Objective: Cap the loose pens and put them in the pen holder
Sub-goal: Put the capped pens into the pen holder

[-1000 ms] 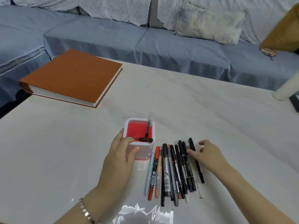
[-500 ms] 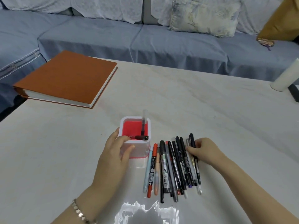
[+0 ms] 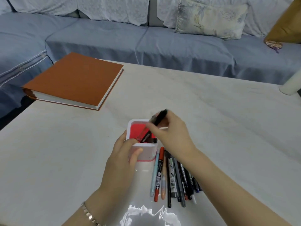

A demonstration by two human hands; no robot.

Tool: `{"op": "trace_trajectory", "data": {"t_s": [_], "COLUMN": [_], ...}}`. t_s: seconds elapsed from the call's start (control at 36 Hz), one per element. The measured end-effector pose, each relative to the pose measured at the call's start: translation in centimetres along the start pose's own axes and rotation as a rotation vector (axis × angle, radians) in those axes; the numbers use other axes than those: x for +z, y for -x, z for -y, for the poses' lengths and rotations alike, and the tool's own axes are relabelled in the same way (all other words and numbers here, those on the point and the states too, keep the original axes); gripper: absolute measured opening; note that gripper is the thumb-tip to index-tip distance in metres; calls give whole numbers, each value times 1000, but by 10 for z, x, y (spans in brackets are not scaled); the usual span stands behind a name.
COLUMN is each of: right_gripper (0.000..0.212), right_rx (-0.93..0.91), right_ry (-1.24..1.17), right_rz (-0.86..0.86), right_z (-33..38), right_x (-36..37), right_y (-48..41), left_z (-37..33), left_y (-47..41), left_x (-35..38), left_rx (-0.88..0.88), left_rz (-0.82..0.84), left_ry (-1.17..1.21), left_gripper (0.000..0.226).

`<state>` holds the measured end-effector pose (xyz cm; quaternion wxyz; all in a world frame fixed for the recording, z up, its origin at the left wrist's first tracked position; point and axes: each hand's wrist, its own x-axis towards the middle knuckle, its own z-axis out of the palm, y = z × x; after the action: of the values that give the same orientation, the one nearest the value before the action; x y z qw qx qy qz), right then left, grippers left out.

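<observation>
The black pen (image 3: 158, 119) is tilted over the pen holder (image 3: 143, 153), its upper end leaning up and away to the right, its lower end angled down and left into the red inside of the holder. That slant is what the next move turns on: the tip is already within the rim, so to my eye the pen needs only to slide down along its own long axis and be let go. Whether it wears a cap I cannot tell; the picture blurs there.

The right hand (image 3: 171, 136) grips the pen, fingers pinched round its upper part, and sits directly above and just to the right of the holder's mouth. The left hand (image 3: 125, 154) is closed round the holder's near left corner, thumb on the front wall and fingers curling over the rim, bracing it on the surface (image 3: 65, 160). At least one dark pen already lies in the holder, low against the front wall.

Just beside the holder, on its right and nearer the person, the loose pens (image 3: 172, 175) lie in a row, side by side, their long axes running roughly from the holder toward the person. The right forearm crosses above the far ones, so the right hand is plainly the nearer one for the next pick

Well apart, at the far left of the surface, rests an orange book (image 3: 75, 79)
</observation>
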<state>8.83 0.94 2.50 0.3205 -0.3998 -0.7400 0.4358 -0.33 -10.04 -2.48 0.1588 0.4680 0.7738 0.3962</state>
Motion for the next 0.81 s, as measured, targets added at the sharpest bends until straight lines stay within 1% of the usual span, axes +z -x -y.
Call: {"op": "trace_trajectory", "data": {"t_s": [0.08, 0.11, 0.19, 0.25, 0.28, 0.36, 0.42, 0.47, 0.53, 0.64, 0.67, 0.75, 0.81], "right_gripper": [35, 37, 33, 35, 38, 55, 59, 55, 46, 15, 14, 25, 25], "right_rx": [-1, 7, 76, 178, 246, 457, 541, 576, 588, 600, 601, 582, 562], "right_ry": [50, 66, 153, 283, 349, 510, 568, 571, 546, 496, 492, 481, 472], "right_rz": [42, 36, -19, -41, -31, 87, 169, 195, 189, 146, 133, 132, 139], "right_z": [-12, -14, -32, -49, -57, -78, -87, -94, -97, -100, -101, -103, -100], "right_x": [-2, -7, -30, -47, -54, -64, -62, -58, -55, -52, -52, -55, -60], "right_y": [5, 7, 14, 19, 22, 30, 33, 33, 31, 28, 28, 28, 30], "left_z": [0, -2, -2, -1, -1, 0, 2, 4, 5, 6, 6, 8, 7], "left_y": [-1, 0, -1, -1, -1, -1, -1, -1, -1, -3, -3, -2, -2], "left_x": [0, 0, -1, -2, -2, -2, 0, 0, 0, 0, 0, 0, 0], "left_rx": [1, 10, 18, 21, 29, 42, 41, 38, 36, 37, 37, 29, 29], "left_rz": [-4, -2, 20, 33, 34, 32, 26, 21, 16, 15, 15, 21, 22], "left_ry": [13, 21, 32, 27, 24, 23, 25, 19, 15, 8, 6, 5, 2], "left_gripper": [15, 17, 22, 21, 21, 19, 18, 17, 17, 18, 18, 19, 18]}}
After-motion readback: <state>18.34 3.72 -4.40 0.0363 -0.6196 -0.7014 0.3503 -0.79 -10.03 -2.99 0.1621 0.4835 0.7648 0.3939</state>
